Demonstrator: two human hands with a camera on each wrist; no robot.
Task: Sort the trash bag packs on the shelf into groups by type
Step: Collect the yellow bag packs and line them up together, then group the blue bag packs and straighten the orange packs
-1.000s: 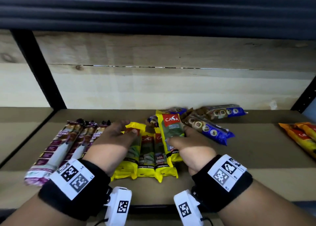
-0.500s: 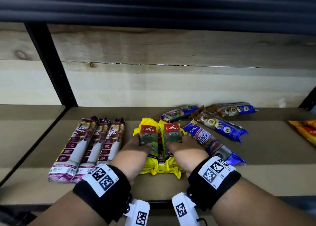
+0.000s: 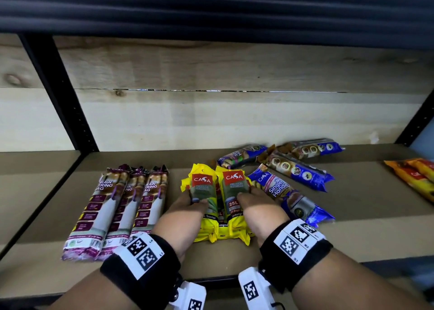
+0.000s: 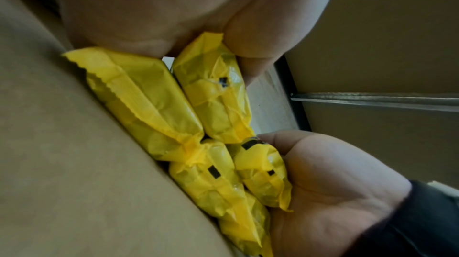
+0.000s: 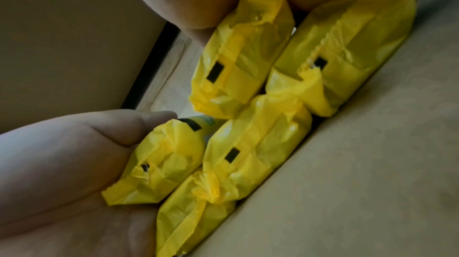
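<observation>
Two hands are on the yellow packs (image 3: 217,201) at the middle of the shelf (image 3: 352,206). My left hand (image 3: 185,212) curls around the left side of the stack, thumb over the front of the left top pack (image 3: 203,190); my right hand (image 3: 257,207) curls around the right side, thumb across the right top pack (image 3: 234,188). So each grip is wrapped on the yellow bundle, squeezing it from both sides. From the left wrist view I see the yellow packs (image 4: 198,123) stacked in two layers on the shelf board, the palm of the left hand (image 4: 161,5) against their ends and the right hand (image 4: 323,182) cupped on the far side. The right wrist view shows the same stack (image 5: 248,114) from the other side.

To the left of the bundle, three purple drawstring packs (image 3: 117,211) lie side by side, touching one another, near but apart from the yellow ones. To the right, a blue pack (image 3: 291,197) lies angled just beside my right hand, and three more blue packs (image 3: 298,166) sit loosely behind it toward the back wall. Orange packs (image 3: 415,178) lie at the far right edge, well apart.
</observation>
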